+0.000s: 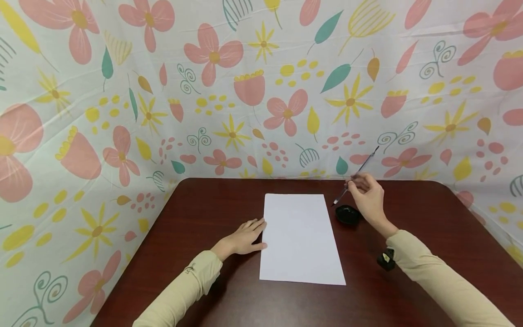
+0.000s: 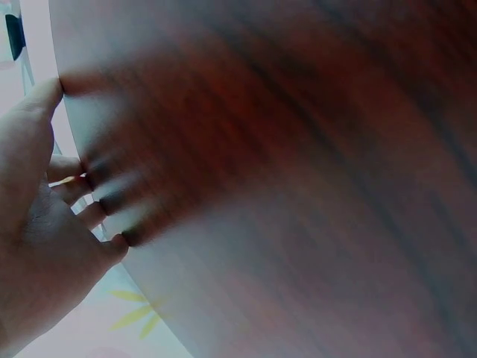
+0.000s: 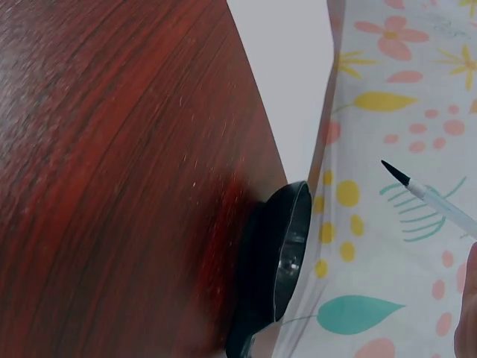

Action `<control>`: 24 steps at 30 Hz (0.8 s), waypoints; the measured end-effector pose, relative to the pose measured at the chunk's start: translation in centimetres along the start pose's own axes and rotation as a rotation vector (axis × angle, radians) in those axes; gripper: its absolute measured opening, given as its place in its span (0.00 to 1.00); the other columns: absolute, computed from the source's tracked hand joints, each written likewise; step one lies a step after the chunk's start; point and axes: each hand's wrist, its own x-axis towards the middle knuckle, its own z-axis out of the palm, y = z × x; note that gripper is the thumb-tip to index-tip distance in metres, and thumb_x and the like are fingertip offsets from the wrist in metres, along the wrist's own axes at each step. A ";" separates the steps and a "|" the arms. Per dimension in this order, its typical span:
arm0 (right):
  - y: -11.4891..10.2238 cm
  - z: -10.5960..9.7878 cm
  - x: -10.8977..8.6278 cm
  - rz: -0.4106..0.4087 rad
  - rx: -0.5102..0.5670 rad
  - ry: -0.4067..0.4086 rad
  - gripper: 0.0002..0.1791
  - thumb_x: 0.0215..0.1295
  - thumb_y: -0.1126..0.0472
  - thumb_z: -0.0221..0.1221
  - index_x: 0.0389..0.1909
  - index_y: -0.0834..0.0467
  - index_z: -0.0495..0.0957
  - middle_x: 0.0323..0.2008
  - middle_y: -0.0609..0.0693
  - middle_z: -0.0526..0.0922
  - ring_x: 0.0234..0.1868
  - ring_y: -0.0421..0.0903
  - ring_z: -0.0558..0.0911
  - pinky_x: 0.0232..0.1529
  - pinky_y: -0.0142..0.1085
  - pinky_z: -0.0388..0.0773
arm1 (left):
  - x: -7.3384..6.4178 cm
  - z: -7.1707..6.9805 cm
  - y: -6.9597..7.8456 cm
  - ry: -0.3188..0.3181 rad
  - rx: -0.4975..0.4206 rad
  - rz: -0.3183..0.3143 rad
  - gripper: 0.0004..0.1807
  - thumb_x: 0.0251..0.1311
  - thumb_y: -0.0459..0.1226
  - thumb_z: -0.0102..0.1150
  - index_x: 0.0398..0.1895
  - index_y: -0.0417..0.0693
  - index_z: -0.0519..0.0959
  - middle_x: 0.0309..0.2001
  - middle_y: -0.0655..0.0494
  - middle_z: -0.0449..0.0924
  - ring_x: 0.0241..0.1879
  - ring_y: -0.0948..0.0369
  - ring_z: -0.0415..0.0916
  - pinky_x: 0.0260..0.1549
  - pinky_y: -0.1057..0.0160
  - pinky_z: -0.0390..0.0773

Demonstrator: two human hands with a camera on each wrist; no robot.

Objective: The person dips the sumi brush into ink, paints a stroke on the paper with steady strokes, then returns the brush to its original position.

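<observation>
One table (image 1: 206, 202); one sheet (image 1: 300, 240), one black dish (image 1: 347, 215). Left hand (image 1: 244, 238) spread on sheet's edge, right hand (image 1: 369, 196) pinching one brush (image 1: 367, 161).

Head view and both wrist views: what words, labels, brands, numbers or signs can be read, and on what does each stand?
No text is readable in any view.
Left sleeve: small dark mark, perhaps lettering, too small to read.
Black device by the right sleeve: small pale mark, too small to read.
Paper: no writing visible.
Brush: no lettering discernible.
</observation>
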 end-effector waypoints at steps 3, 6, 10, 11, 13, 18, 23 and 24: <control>-0.1 0.4 -0.1 0.007 -0.005 -0.002 0.10 0.63 0.73 0.57 0.45 0.71 0.76 0.34 0.57 0.85 0.35 0.36 0.85 0.38 0.21 0.79 | -0.1 0.1 0.0 -0.003 0.003 -0.006 0.40 0.71 0.54 0.45 0.76 0.40 0.48 0.77 0.45 0.44 0.76 0.45 0.44 0.71 0.43 0.51; -0.2 0.8 0.0 0.010 0.002 -0.004 0.10 0.63 0.73 0.57 0.45 0.72 0.76 0.33 0.48 0.85 0.35 0.37 0.85 0.38 0.21 0.79 | -0.1 0.1 0.0 -0.005 0.003 -0.009 0.40 0.71 0.54 0.45 0.76 0.40 0.49 0.77 0.45 0.45 0.76 0.45 0.44 0.71 0.43 0.51; -0.3 1.3 0.2 -0.001 0.004 -0.015 0.11 0.63 0.73 0.57 0.46 0.72 0.75 0.33 0.36 0.82 0.35 0.35 0.85 0.39 0.21 0.79 | -0.1 0.0 0.0 -0.007 0.000 -0.011 0.40 0.71 0.53 0.46 0.76 0.40 0.49 0.77 0.45 0.44 0.76 0.45 0.44 0.71 0.43 0.50; -0.3 1.4 0.2 -0.003 0.003 -0.020 0.11 0.63 0.73 0.57 0.46 0.72 0.75 0.33 0.35 0.82 0.35 0.36 0.85 0.39 0.21 0.79 | -0.1 0.0 0.0 -0.006 0.002 -0.011 0.40 0.71 0.54 0.46 0.76 0.40 0.49 0.77 0.45 0.44 0.76 0.45 0.44 0.71 0.43 0.51; -0.3 1.6 0.2 -0.009 0.001 -0.030 0.11 0.64 0.73 0.57 0.46 0.73 0.75 0.33 0.35 0.82 0.36 0.36 0.85 0.39 0.21 0.79 | 0.0 0.1 0.0 -0.007 0.004 -0.011 0.40 0.71 0.54 0.45 0.76 0.40 0.48 0.78 0.45 0.44 0.76 0.45 0.43 0.71 0.43 0.50; -0.4 2.1 0.1 -0.028 0.008 -0.054 0.11 0.64 0.73 0.56 0.47 0.73 0.75 0.33 0.35 0.82 0.36 0.36 0.85 0.40 0.21 0.79 | 0.0 0.1 -0.1 -0.012 0.005 -0.013 0.41 0.71 0.54 0.44 0.77 0.41 0.47 0.78 0.46 0.43 0.76 0.46 0.42 0.72 0.43 0.50; -0.7 2.7 0.2 -0.024 0.002 -0.061 0.12 0.64 0.73 0.56 0.47 0.73 0.75 0.33 0.35 0.81 0.37 0.37 0.86 0.40 0.21 0.79 | 0.1 0.1 -0.2 -0.008 0.005 -0.013 0.40 0.71 0.54 0.45 0.76 0.40 0.48 0.78 0.45 0.44 0.76 0.46 0.43 0.72 0.43 0.50; -0.8 2.8 0.2 -0.022 0.000 -0.062 0.12 0.64 0.73 0.56 0.47 0.73 0.75 0.33 0.36 0.82 0.37 0.38 0.86 0.39 0.21 0.79 | 0.1 0.1 -0.2 -0.009 0.005 -0.013 0.40 0.71 0.54 0.45 0.76 0.40 0.48 0.78 0.45 0.44 0.76 0.46 0.43 0.72 0.43 0.50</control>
